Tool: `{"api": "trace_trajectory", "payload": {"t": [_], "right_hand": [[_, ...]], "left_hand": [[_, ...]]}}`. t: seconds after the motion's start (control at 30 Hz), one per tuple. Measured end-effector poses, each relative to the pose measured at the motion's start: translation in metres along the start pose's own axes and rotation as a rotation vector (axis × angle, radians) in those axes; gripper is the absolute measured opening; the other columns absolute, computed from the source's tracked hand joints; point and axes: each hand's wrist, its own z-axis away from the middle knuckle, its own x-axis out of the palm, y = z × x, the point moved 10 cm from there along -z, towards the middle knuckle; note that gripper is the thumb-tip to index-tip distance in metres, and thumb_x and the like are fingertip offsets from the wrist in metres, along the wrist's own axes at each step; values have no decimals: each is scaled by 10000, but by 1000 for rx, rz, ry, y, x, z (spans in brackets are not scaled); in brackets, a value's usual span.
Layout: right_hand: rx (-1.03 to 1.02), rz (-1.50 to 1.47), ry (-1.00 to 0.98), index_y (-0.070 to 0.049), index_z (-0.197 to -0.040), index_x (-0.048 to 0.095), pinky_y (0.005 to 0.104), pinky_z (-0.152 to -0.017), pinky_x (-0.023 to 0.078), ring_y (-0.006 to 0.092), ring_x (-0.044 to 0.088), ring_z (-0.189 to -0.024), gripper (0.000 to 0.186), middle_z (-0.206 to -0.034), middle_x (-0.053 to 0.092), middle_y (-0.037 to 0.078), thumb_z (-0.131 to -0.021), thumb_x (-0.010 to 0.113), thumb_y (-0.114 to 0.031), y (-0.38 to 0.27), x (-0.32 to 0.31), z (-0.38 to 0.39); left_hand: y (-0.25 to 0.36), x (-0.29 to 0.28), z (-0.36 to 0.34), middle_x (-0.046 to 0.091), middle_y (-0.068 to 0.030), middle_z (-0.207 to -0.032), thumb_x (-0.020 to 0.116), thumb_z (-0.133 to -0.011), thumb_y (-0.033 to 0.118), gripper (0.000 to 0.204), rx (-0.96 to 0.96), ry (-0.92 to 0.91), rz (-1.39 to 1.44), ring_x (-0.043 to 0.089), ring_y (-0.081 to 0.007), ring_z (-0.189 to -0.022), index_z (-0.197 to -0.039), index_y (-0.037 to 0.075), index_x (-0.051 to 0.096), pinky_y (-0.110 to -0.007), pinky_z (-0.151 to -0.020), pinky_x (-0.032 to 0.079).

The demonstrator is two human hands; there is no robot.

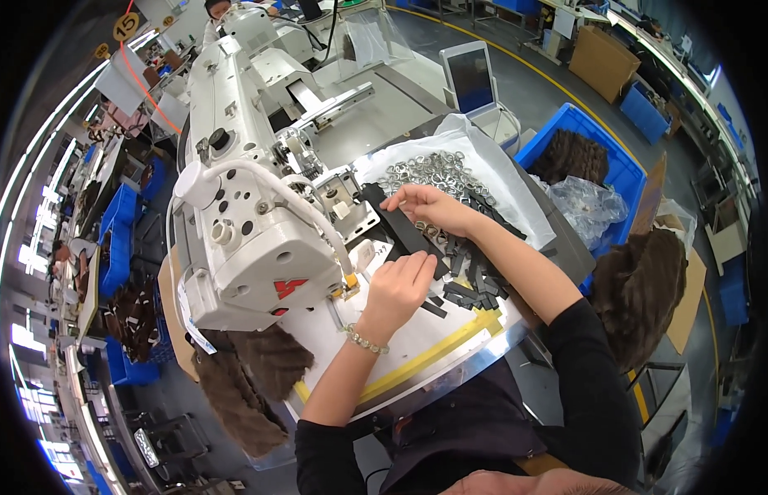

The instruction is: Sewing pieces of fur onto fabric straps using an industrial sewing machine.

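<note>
The white sewing machine is best treated as the fixed edge of the workspace, so its head and the parts around its needle area should be cleared by the fingers whenever a piece is handled beside it. On the bench, a free path in front of the machine is worth having, and the white sheet should be left flat so that nothing is dragged off it. The wide black band is found just right of the machine head, slanting between both hands, and is probably best squared up from its two ends. Its upper end is met by the right hand, with fingers loosely curved; whether anything is pinched there cannot be told. Near its lower end, the left hand is seen with fingers pressed together and bent; its grip is hidden too. The short black strips would be better taken singly, since they are jumbled, and the metal rings should not be swept among them.
</note>
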Motion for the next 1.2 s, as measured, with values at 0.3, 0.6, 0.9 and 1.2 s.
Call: {"api": "trace_trajectory", "payload": {"t": [0.3,0.6,0.9,1.2], "right_hand": [[-18,-437,19,-74,-1186,556,287,-883,484,154,584,-1101,419,-1283,577,80,-814,473,102,4,-31,-63],[-257,902,344,-45,-1130,609,332,-858,486,190,593,-1006,356,-1218,601,92,-776,607,-8,-69,-25,-7],[-131,596,-134,-47,-1218,562,337,-831,553,224,666,-958,483,-1302,535,126,-760,704,13,-30,91,83],[-354,772,-184,-47,-1173,581,383,-932,500,333,587,-1121,421,-1325,541,149,-766,678,1,-17,125,69]], "left_hand": [[-3,3,9,651,-58,-904,663,-691,55,245,-28,-8,82,643,-157,-748,-932,15,652,-273,-582,475],[-6,-8,33,690,-64,-900,655,-710,40,232,-72,-86,38,669,-177,-726,-940,37,687,-292,-569,508],[-18,-37,63,690,-56,-966,662,-765,79,242,-184,-85,108,676,-187,-800,-1004,56,691,-300,-627,517],[3,-51,80,693,-22,-956,681,-751,74,189,-88,-113,-21,646,-158,-839,-938,78,709,-290,-641,484]]}}
